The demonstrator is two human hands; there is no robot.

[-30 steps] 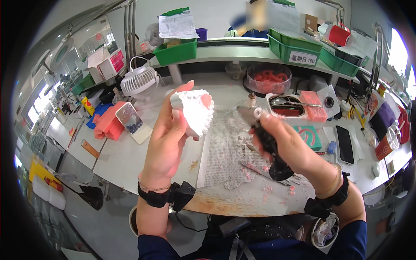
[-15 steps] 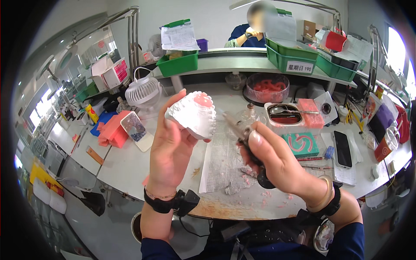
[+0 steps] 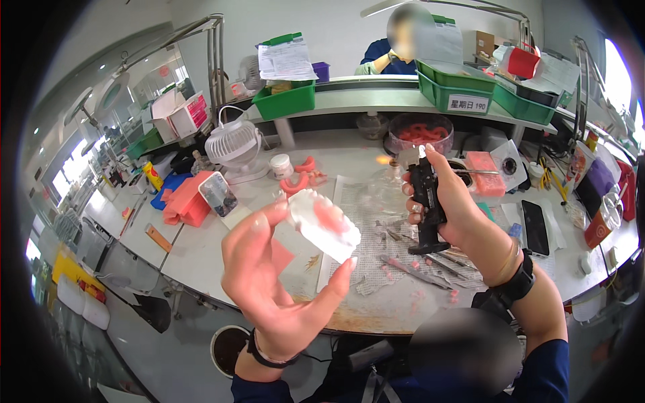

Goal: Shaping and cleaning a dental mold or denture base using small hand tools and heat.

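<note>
My left hand [image 3: 269,269] holds a white plaster dental model [image 3: 326,225] with pink wax on it, gripped between thumb and fingers and tilted. My right hand [image 3: 449,195] is wrapped round a black handheld torch [image 3: 427,201], held upright with its metal nozzle at the top. A small orange flame [image 3: 383,160] shows left of the nozzle, above a glass spirit lamp [image 3: 388,183]; which of the two it comes from I cannot tell. Below the torch, a knife [image 3: 416,272] and several metal tools lie on printed paper [image 3: 346,195] among pink wax crumbs.
Pink wax arches [image 3: 294,183] and a white jar [image 3: 281,166] stand by a white fan [image 3: 232,144]. Behind are a clear bowl of pink pieces [image 3: 420,134] and green bins [image 3: 285,101]. A phone [image 3: 534,228] lies right. A person [image 3: 390,57] sits opposite.
My left hand has lowered the model and turned it to another tilt. The torch in my right hand has swung from pointing toward the model to upright, farther right. A flame now shows.
</note>
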